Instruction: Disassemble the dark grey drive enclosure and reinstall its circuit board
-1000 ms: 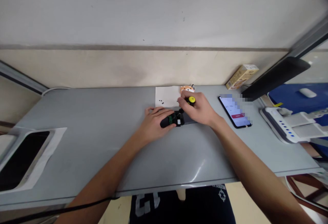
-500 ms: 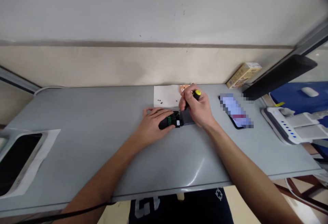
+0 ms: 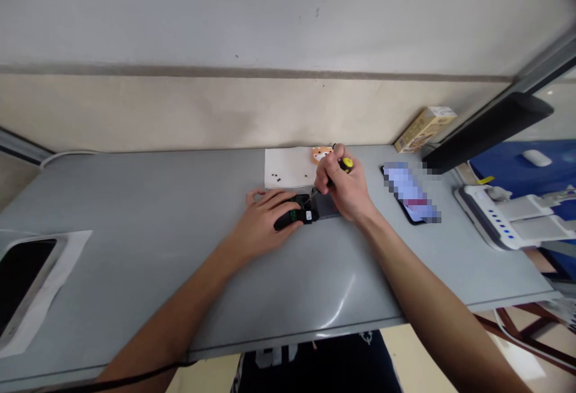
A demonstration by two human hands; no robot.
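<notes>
My left hand (image 3: 264,220) is closed around the left end of an opened small black device (image 3: 308,216), pinning it down near the middle of the desk. A green circuit board (image 3: 294,215) shows between the fingers. In my right hand (image 3: 348,192) is a screwdriver (image 3: 347,165) with a black and yellow handle, held tilted. Its thin shaft slants down left into the device, and I cannot make out what the tip touches. Partly behind my right hand, a dark grey flat piece (image 3: 327,206) lies against the device's right end.
Several tiny dark screws (image 3: 276,176) lie on a white paper sheet (image 3: 290,162) behind the device, beside an orange and white animal-face item (image 3: 320,155). To the right are a phone (image 3: 410,195), a carton (image 3: 425,129) and a white power strip (image 3: 490,216). A dark-screened tablet (image 3: 27,279) lies left.
The whole view has shifted slightly. My right hand has drawn back a little from the device, and more of the screwdriver's shaft shows. My left hand keeps its hold.
</notes>
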